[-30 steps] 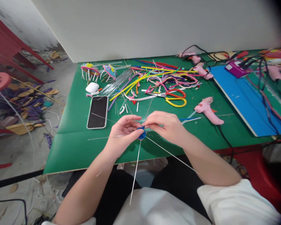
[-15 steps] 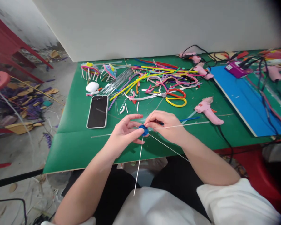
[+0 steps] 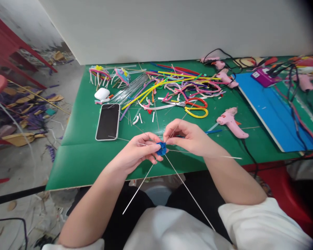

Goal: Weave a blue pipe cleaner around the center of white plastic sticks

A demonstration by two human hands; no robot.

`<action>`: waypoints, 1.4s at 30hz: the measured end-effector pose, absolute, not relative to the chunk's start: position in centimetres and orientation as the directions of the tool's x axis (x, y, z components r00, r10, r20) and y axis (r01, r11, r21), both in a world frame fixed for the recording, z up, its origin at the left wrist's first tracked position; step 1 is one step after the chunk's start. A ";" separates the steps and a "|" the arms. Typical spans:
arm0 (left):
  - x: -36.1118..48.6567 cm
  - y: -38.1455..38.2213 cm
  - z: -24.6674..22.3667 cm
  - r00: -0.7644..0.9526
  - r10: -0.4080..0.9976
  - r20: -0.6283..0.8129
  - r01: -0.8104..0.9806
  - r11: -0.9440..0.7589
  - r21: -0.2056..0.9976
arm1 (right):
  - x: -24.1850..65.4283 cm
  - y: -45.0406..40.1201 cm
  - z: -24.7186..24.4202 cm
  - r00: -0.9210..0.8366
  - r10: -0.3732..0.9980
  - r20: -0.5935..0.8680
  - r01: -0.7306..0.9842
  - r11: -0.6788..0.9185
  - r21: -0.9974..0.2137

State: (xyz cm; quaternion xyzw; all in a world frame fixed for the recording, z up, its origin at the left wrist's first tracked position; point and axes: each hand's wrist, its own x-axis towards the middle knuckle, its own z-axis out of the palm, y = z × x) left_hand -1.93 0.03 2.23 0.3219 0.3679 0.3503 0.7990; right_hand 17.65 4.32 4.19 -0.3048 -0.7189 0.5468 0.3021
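Observation:
Above the table's front edge, a small blue fuzzy disc (image 3: 161, 149), which looks like coiled pipe cleaner, has several thin pale wires (image 3: 189, 190) spreading out from it like spokes. My left hand (image 3: 141, 150) pinches the disc from the left between thumb and fingers. At its upper right edge my right hand (image 3: 184, 136) is closed, thumb and fingertips pressed together by the base of a wire. Whether those fingertips grip the wire or the disc's fuzzy strand is too small to make out. Beyond the right hand lies a short blue pipe cleaner (image 3: 214, 131).
A phone (image 3: 107, 122) and a white case (image 3: 102, 94) lie left. Behind are clear sticks (image 3: 130, 91), colourful pipe cleaners (image 3: 182, 83), scissors (image 3: 195, 107) and two small umbrella-like crafts (image 3: 122, 75). Right are a pink glue gun (image 3: 232, 123), a blue board (image 3: 271, 114) and a purple power strip (image 3: 266, 76).
The blue disc has turned clockwise between my hands, its wires swinging to new angles. My right hand has shifted slightly up and left, and my left hand has moved slightly lower.

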 end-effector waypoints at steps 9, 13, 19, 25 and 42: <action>-1.3 -0.1 2.5 0.476 0.808 -0.347 -0.372 0.543 0.753 | 17.4 4.1 4.0 -0.636 0.754 0.163 0.163 0.338 -0.927; -1.3 -0.1 2.3 0.465 0.832 -0.304 -0.382 0.498 0.779 | 17.4 3.9 4.1 -0.607 0.765 0.214 0.230 0.427 -0.874; -0.9 -0.4 2.3 0.293 0.929 -0.225 -0.365 0.326 0.872 | 17.1 3.5 4.2 -0.567 0.775 0.280 0.298 0.510 -0.807; -0.6 -0.7 2.5 0.126 0.980 -0.152 -0.275 0.182 0.944 | 16.9 3.0 4.2 -0.518 0.801 0.300 0.307 0.502 -0.809; -0.9 -0.4 2.3 0.026 0.977 -0.211 -0.167 0.213 0.963 | 16.8 3.3 4.7 -0.543 0.784 0.299 0.438 0.569 -0.696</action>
